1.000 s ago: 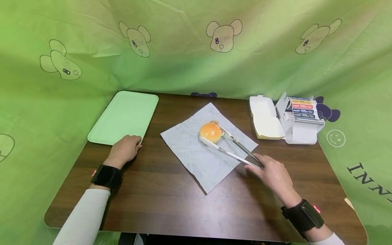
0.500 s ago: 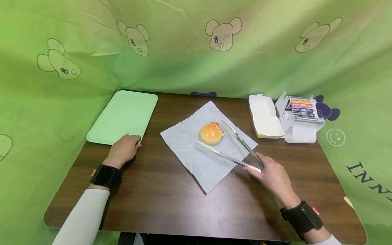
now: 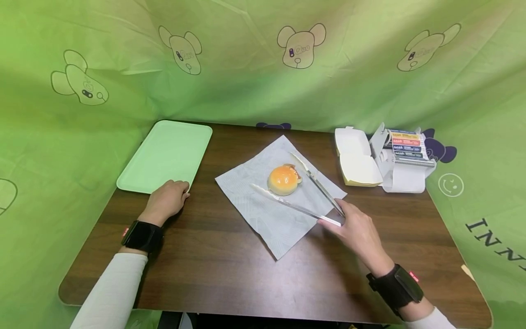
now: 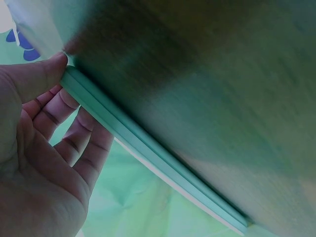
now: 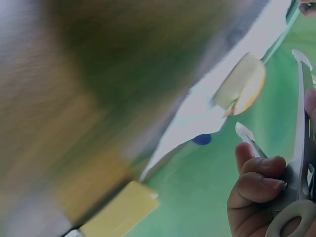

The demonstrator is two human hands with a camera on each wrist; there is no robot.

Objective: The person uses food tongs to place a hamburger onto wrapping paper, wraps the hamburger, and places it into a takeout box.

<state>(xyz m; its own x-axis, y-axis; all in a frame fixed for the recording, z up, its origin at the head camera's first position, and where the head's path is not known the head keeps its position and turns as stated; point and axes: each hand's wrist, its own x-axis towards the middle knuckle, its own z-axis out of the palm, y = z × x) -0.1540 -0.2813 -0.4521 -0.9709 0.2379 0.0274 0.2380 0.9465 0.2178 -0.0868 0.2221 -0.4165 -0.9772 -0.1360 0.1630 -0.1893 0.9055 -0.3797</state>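
My left hand [image 3: 166,201] holds the near right corner of a pale green tray [image 3: 164,151]. The left wrist view shows the thumb at that corner and the fingers along the tray's rim [image 4: 148,148]. A pair of metal tongs [image 3: 323,191] with whitish tips is gripped in my right hand [image 3: 361,230]. Their arms are spread wide, one on each side of a small burger [image 3: 283,179], apart from it. The burger has a glossy golden bun, with filling peeking out at its right. It lies on a square sheet of white paper [image 3: 259,219].
An open white-and-yellow food box [image 3: 357,169] stands at the back right. Beside it is a dispenser [image 3: 404,160] with a roll of labels in several colours. A green curtain [image 3: 238,87] closes off the back of the brown wooden table [image 3: 230,278].
The tongs have spread apart from the burger, which they touched a second ago. My right hand has shifted slightly left. The burger stays on the paper, and my left hand has not moved.
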